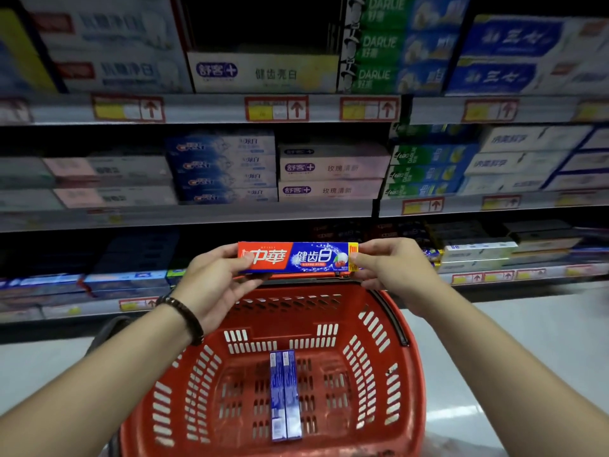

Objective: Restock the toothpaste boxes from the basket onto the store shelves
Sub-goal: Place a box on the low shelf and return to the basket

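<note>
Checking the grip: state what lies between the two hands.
A red-and-blue toothpaste box spans the gap, the left hand gripping one end and the right hand the other; the head view shows it.

light: dim, dark shelf recesses | floor [527,341]: glare | edges: blurred, bowed | centre: sharp

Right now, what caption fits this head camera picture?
Left hand and right hand hold a red-and-blue toothpaste box above the red basket, two blue boxes inside.
</note>
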{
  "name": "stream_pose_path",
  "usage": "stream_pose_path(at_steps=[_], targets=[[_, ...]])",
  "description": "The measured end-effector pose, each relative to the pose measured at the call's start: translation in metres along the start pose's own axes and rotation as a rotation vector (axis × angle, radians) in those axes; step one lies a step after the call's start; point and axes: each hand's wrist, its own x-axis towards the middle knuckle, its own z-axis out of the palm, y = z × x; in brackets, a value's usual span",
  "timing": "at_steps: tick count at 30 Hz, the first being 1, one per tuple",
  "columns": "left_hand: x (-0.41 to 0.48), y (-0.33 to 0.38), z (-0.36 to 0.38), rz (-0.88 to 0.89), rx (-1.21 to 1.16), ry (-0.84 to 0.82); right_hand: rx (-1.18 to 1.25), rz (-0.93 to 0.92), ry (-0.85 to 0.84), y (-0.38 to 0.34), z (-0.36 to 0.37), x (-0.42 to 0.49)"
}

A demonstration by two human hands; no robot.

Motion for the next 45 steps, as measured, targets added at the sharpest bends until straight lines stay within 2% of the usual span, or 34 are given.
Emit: stream_pose_path(at_steps=[6, 14, 23, 34, 45], targets=[[0.0, -0.008, 0.008, 0.04, 0.045, 0.051, 0.015, -0.035, 0.033, 0.005, -0.003, 0.002], [0.034, -0.027, 0.023, 0.155, 0.424, 0.162, 0.033, -0.02, 0.217, 0.03, 0.0, 0.032], [0.081, -0.029, 0.05, 0.208, 0.609, 0.088, -0.104, -0.001, 0.371, 0.038, -0.011, 0.079], [0.15, -0.031, 0.088, 0.148, 0.788, 0.014, -0.078, 0.103, 0.379, 0.058, -0.025, 0.139], [0.209, -0.06, 0.113, -0.022, 0.879, -0.035, -0.068, 0.194, 0.351, 0.107, -0.032, 0.206]])
